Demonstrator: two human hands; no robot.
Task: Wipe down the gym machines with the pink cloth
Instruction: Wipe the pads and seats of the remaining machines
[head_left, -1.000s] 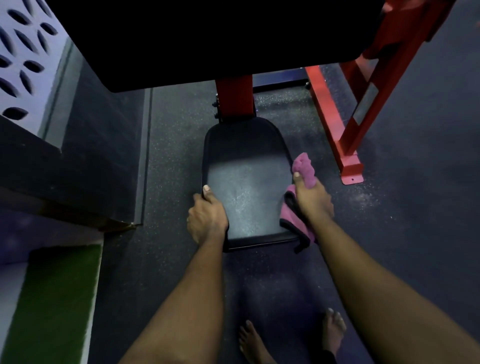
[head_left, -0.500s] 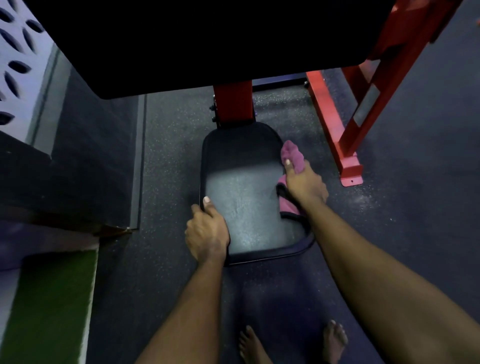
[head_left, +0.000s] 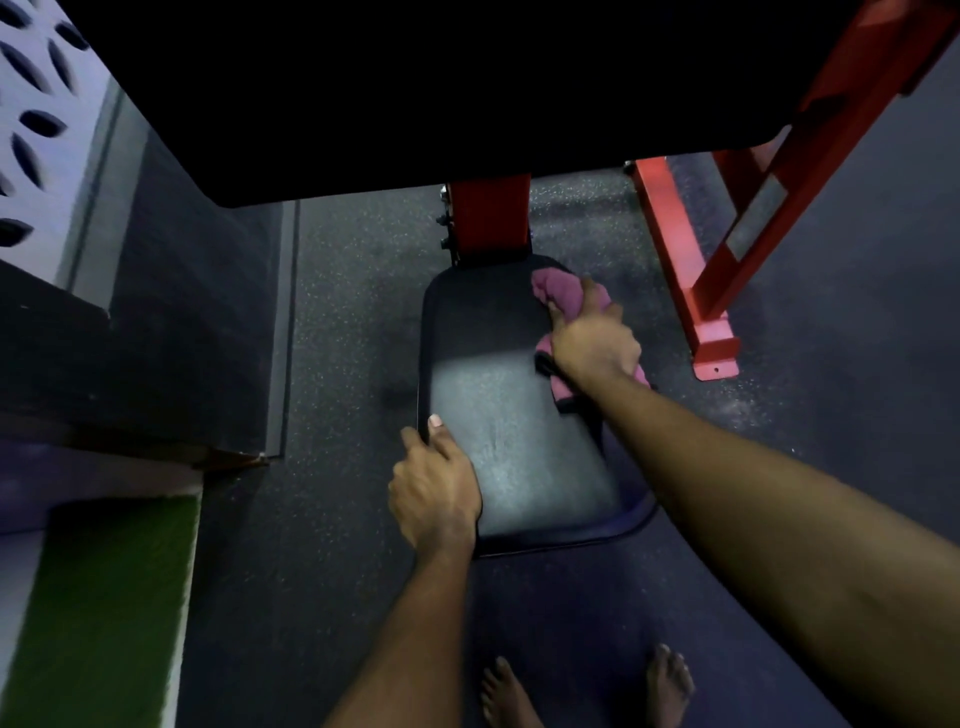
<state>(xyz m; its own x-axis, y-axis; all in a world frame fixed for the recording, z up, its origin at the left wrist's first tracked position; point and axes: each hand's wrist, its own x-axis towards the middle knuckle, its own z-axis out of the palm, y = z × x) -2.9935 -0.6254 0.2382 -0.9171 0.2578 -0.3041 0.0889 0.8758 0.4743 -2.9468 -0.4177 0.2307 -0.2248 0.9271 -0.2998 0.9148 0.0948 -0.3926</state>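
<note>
A black padded seat (head_left: 498, 395) of a red-framed gym machine lies low in the middle of the head view. My right hand (head_left: 592, 343) grips the pink cloth (head_left: 558, 291) and presses it on the seat's far right edge, close to the red post (head_left: 488, 218). Part of the cloth hangs out under my wrist. My left hand (head_left: 434, 488) holds the seat's near left edge, thumb on top and fingers curled round the side.
A large black pad (head_left: 415, 88) overhangs the top of the view. A red frame leg and foot (head_left: 711, 343) stand on the dark rubber floor to the right. A dark step and green turf strip (head_left: 98, 597) lie to the left. My bare feet (head_left: 587, 691) show at the bottom.
My right hand has slid the pink cloth along the seat's right edge, away from me toward the red post. My left hand has kept its hold on the left edge.
</note>
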